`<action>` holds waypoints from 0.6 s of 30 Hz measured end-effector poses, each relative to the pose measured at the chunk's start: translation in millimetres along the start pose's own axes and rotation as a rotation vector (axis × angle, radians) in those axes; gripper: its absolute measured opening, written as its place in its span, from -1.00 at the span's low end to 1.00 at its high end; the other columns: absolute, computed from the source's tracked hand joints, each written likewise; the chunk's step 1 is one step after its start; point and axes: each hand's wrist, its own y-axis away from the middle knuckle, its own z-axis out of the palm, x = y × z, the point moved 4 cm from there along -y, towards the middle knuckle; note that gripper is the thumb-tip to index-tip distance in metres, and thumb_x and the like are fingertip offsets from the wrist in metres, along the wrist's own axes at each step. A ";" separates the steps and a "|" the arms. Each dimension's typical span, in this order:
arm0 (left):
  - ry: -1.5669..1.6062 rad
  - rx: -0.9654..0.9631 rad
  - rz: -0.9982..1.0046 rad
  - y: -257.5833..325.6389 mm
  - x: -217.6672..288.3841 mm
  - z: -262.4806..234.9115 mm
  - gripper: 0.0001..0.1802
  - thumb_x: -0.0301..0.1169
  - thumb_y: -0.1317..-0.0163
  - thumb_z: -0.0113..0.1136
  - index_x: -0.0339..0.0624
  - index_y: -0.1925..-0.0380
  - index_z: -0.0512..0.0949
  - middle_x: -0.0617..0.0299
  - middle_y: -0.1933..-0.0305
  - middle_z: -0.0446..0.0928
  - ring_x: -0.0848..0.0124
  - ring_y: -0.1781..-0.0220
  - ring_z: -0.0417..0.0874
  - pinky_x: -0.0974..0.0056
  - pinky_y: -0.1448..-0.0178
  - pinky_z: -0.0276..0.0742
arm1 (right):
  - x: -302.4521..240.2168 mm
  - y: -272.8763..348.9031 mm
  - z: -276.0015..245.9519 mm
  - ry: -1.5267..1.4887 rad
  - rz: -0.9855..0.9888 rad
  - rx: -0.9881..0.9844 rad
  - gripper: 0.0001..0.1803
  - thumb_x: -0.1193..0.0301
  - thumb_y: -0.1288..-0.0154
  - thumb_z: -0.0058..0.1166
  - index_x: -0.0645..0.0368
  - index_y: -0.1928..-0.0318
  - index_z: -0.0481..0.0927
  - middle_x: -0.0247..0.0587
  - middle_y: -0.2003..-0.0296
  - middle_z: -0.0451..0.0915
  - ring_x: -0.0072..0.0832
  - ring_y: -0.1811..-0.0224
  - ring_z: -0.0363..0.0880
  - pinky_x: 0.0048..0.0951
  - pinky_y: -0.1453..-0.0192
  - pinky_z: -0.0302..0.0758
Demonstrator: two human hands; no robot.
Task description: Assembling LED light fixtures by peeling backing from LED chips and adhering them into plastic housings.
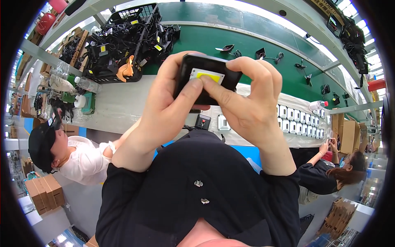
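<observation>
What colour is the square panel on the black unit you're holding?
Yellow, set in a white frame on the black unit; head view.

A small black rectangular lamp housing [207, 78] with a yellow chip panel on a white face, held up, slightly tilted

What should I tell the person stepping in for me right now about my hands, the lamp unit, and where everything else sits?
Left hand: holds the black lamp unit from its left side, thumb pressed on its face.
Right hand: grips the unit's right side, fingers curled over the top edge, thumb near the yellow chip panel.
The unit is held up over the worktable, clear of it.
Black crate of wired units: far left of the table.
Row of small white parts: right side of the table.
More units ride the green belt.
Done or left: cannot tell; the unit is in hand, not set down.
</observation>
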 end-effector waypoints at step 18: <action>-0.288 0.127 0.776 -10.3 -19.1 4.0 -0.73 -0.64 -0.27 -0.06 -0.33 0.03 0.27 0.01 0.08 0.48 0.39 0.10 0.54 0.35 -0.04 0.44 | 18.9 20.6 43.2 -1.195 0.878 0.010 -0.86 0.47 -0.21 0.14 0.32 0.30 0.61 -0.29 0.39 0.59 -0.66 0.36 0.48 -0.58 0.29 0.41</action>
